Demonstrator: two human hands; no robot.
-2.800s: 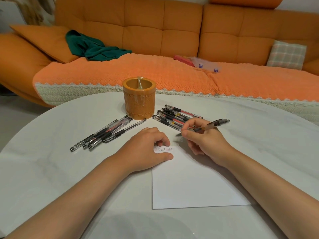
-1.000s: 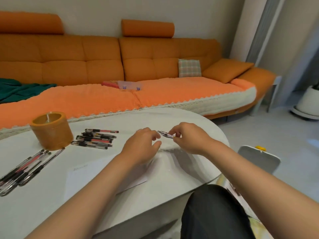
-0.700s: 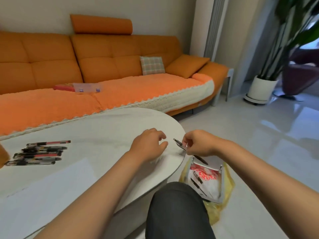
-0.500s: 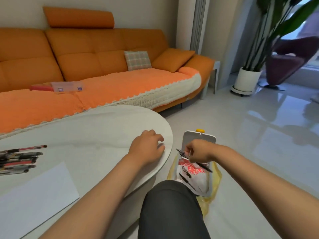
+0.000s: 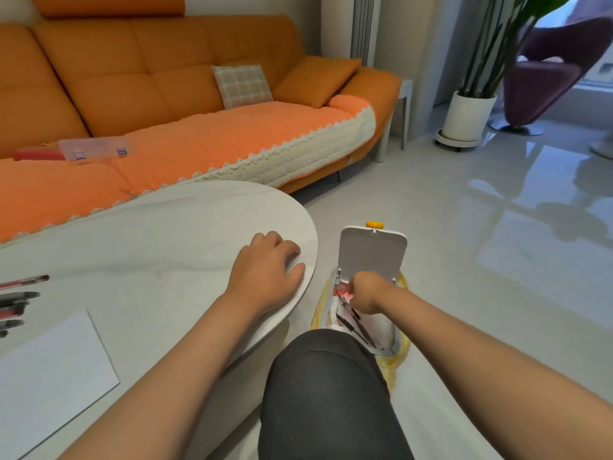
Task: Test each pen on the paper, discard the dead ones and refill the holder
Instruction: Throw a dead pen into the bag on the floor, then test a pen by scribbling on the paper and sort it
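- My left hand (image 5: pixel 265 270) rests on the rim of the white oval stone worktop (image 5: pixel 149 247), fingers relaxed, holding nothing.
- My right hand (image 5: pixel 365 293) hangs with curled fingers over the small white lidded bin (image 5: pixel 373 254) on the floor. I cannot tell whether it pinches a pen.
- Dark pens (image 5: pixel 353 323) lie inside that bin.
- Black and red pens (image 5: pixel 16 303) lie at the worktop's left edge, near the white sheet of paper (image 5: pixel 49 370).

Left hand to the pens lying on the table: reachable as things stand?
Probably yes. The left hand rests on the table near its rounded end, holding nothing, and only bare tabletop lies between it and the pens. The paper sits nearer the person, off that line.
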